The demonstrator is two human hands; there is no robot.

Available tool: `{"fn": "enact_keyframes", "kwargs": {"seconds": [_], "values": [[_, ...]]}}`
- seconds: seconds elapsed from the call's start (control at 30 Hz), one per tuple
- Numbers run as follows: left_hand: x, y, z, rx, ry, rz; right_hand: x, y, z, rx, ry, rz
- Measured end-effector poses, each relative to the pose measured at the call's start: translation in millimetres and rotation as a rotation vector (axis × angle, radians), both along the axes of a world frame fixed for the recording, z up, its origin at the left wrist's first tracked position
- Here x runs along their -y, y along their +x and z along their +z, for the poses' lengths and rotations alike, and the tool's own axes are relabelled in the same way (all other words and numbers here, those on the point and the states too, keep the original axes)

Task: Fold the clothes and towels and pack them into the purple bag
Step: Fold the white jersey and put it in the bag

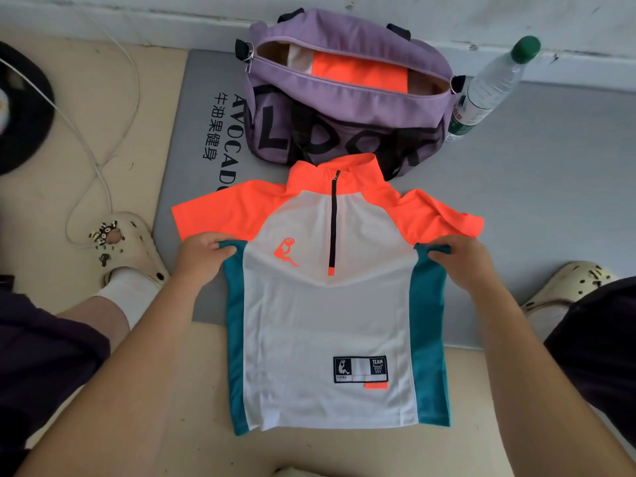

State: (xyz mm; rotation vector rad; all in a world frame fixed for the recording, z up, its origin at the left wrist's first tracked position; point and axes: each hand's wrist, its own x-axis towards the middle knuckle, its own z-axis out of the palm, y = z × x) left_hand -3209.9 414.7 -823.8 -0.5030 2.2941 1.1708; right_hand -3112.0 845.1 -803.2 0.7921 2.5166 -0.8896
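A small white sports shirt [327, 321] with orange sleeves and collar, teal side panels and a black zip lies flat, front up, on the floor before me. My left hand [201, 258] pinches its left side at the armpit, fingers curled over the teal edge. My right hand [463, 259] grips the right side at the same height. Behind the shirt's collar stands the purple bag [347, 98], unzipped, with folded orange and white cloth [358, 72] lying inside.
A grey mat [537, 173] with black lettering lies under the bag and the shirt's top. A plastic water bottle [492, 86] with a green cap leans by the bag's right end. My feet in cream clogs [129, 246] flank the shirt. A white cable [86, 142] runs at left.
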Motion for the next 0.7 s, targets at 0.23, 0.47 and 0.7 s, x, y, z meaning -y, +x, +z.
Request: {"fn": "enact_keyframes", "kwargs": {"seconds": [0.23, 0.47, 0.7], "values": [[-14.1, -25.1, 6.3, -0.291, -0.249, -0.009, 0.5, -30.1, 9.0, -0.292, -0.058, -0.260], [-25.3, -36.8, -1.0, -0.201, -0.139, 0.061, 5.8, -47.5, 0.6, -0.181, -0.253, -0.407], [-10.5, -14.6, -25.0, -0.171, -0.350, -0.015, 0.7, -26.8, -25.2, -0.009, 0.026, -0.248]]}}
